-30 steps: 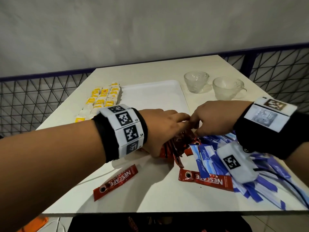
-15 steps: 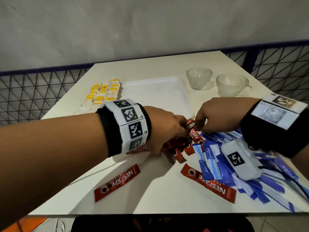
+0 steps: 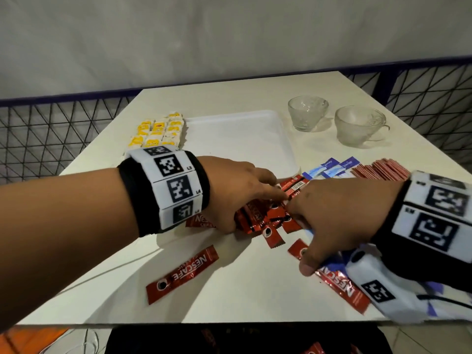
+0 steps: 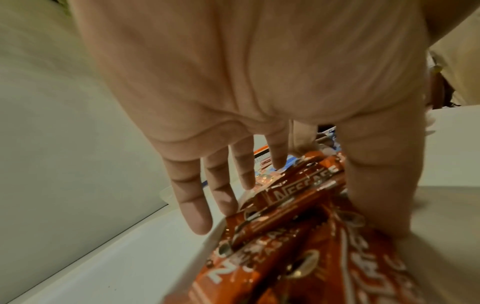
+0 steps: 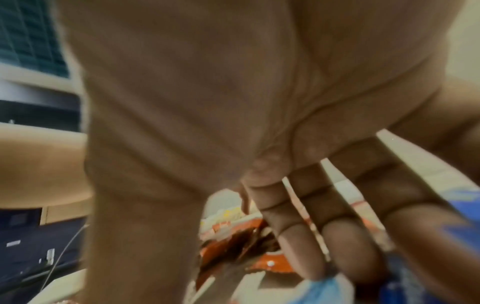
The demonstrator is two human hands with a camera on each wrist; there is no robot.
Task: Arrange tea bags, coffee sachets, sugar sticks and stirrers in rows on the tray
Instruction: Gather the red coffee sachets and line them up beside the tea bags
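On the white table (image 3: 229, 290), just short of the bare tray (image 3: 242, 139), left hand (image 3: 235, 192) and right hand (image 3: 339, 213) rest straight-fingered, gripping nothing, on the Nescafé sachets (image 3: 265, 221); pushed, these slick overlapping packets could scatter into the blue sugar sticks (image 3: 329, 169)

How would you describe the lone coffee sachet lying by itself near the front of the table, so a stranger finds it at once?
Start at the white table and come to its near edge, below the left hand. A single red Nescafe sachet lies flat and slanted there. Unlike the heaped red sachets between the hands, it touches nothing else.
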